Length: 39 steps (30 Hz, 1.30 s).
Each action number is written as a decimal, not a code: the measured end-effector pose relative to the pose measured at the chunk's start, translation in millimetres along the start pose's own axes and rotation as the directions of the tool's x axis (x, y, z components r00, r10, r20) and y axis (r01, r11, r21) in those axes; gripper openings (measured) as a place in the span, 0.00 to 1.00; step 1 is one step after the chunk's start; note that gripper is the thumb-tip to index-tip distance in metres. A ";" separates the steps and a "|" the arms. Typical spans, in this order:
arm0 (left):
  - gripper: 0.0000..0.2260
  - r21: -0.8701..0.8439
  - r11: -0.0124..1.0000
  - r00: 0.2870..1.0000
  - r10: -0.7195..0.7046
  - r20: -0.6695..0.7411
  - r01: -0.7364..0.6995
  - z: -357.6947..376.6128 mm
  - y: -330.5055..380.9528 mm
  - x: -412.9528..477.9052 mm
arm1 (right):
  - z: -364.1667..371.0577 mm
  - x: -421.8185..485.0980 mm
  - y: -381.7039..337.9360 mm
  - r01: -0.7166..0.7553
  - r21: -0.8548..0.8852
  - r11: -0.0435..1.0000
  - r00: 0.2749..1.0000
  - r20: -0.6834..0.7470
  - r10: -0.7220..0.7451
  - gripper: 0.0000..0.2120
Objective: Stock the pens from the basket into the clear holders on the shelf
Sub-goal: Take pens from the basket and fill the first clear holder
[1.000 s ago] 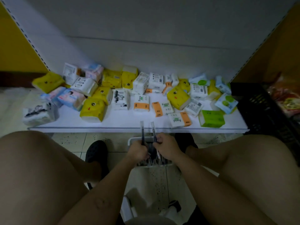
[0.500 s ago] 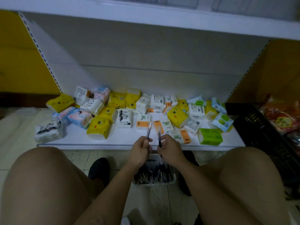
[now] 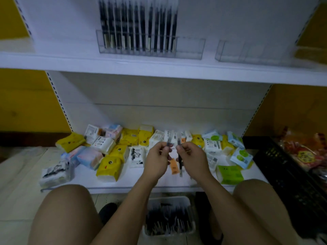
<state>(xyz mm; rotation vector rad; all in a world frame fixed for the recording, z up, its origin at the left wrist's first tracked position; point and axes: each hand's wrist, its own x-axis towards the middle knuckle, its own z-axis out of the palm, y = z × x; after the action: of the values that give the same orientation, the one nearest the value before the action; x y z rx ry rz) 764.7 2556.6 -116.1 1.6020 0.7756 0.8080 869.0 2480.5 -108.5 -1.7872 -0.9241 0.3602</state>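
Lower shelf [image 3: 141, 181]: soft tissue packs [image 3: 108, 165], yellow, white and pale blue, lie loose across it from the left edge to the right.

Upper shelf [image 3: 159, 69], left of centre: first clear holder [image 3: 189, 48], divided into narrow slots. Dark stocked pens [image 3: 138, 23] stand upright in most slots, from its left end rightward.

Left hand [image 3: 157, 161]: raised in front of the lower shelf, fingers curled, pinching a pale pen [image 3: 170, 138] by its lower part. The pen points up; it is blurred.

Floor between the knees: white basket [image 3: 177, 198], holding a heap of dark basket pens [image 3: 168, 220].

Right hand [image 3: 194, 160]: just beside the left hand, thumb and fingers pinching a dark pen [image 3: 180, 161], held upright.

Upper shelf, right: second clear holder [image 3: 247, 52], apart from the first.

Far right: black crate [image 3: 283, 174] with red and orange packets [image 3: 304, 152].
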 end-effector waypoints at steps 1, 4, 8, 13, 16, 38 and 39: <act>0.09 -0.007 1.000 1.000 0.014 -0.008 -0.014 0.1 11.6 5.4 | -4.7 5.0 -8.1 0.015 0.023 1.000 1.000 -0.017 -0.015 0.10; 0.09 -0.042 0.995 0.996 0.088 -0.013 -0.089 -3.6 46.9 16.7 | -20.4 16.9 -35.1 0.073 0.086 0.994 0.996 -0.067 -0.067 0.07; 0.11 -0.108 0.957 0.962 0.271 -0.003 -0.270 -11.3 98.4 23.3 | -40.4 29.7 -76.2 0.147 0.160 0.976 0.986 -0.098 -0.132 0.07; 0.10 -0.160 0.898 0.912 0.406 -0.062 -0.410 -19.6 164.5 32.6 | -61.1 43.9 -130.7 0.273 0.189 0.943 0.961 -0.101 -0.258 0.09; 0.07 -0.097 0.904 0.907 0.406 -0.112 -0.416 -22.3 193.2 43.7 | -71.6 51.5 -162.3 0.356 0.190 0.915 0.933 -0.126 -0.337 0.03; 0.23 0.186 0.773 0.795 0.599 0.101 -0.606 -68.0 329.8 122.9 | -114.5 146.4 -271.3 0.550 0.034 0.835 0.831 -0.119 -0.543 0.25; 0.23 0.189 0.773 0.795 0.597 0.103 -0.605 -69.6 333.4 127.1 | -113.6 152.2 -275.2 0.557 0.024 0.830 0.826 -0.114 -0.551 0.24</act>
<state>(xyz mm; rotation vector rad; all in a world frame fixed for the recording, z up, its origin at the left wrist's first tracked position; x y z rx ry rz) 797.7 2646.6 234.5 2.0993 0.3079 1.1740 925.1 2560.3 211.4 -1.3859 -1.2937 -0.0814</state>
